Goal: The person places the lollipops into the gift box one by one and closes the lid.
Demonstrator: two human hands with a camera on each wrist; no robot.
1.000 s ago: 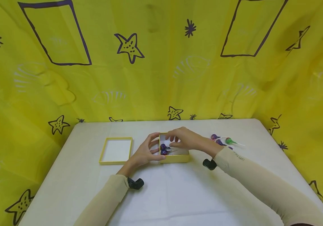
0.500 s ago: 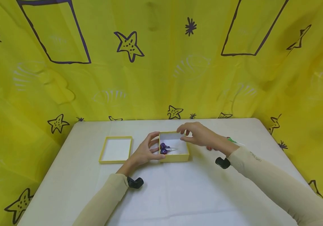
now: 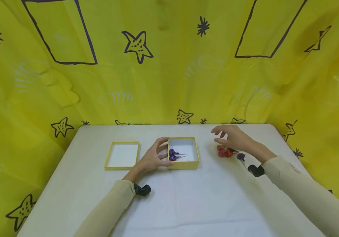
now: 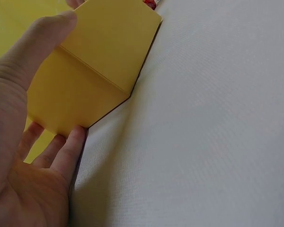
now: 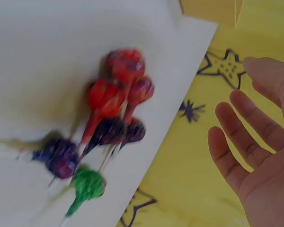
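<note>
A small yellow box [image 3: 184, 165] with a white inside stands without its lid mid-table. My left hand [image 3: 152, 158] grips its left side, thumb at the front corner and fingers along the left wall, as the left wrist view also shows on the yellow cardboard [image 4: 99, 61]. Two purple-wrapped lollipops [image 3: 172, 158] lie inside, sticks pointing right. To the right, my right hand [image 3: 235, 136] hovers above a loose pile of lollipops, fingers loosely bent with nothing in them. In the right wrist view the pile has red lollipops [image 5: 126, 65], dark purple ones [image 5: 61, 158] and a green one [image 5: 88, 184].
The box's yellow-rimmed lid [image 3: 122, 169] lies inside up, left of my left hand. White cloth covers the table [image 3: 205, 197]. Behind it hangs a yellow curtain [image 3: 163, 82] with drawn starfish.
My right hand has left the box and moved right, over the lollipop pile. The left hand keeps its hold on the box, which stays put.
</note>
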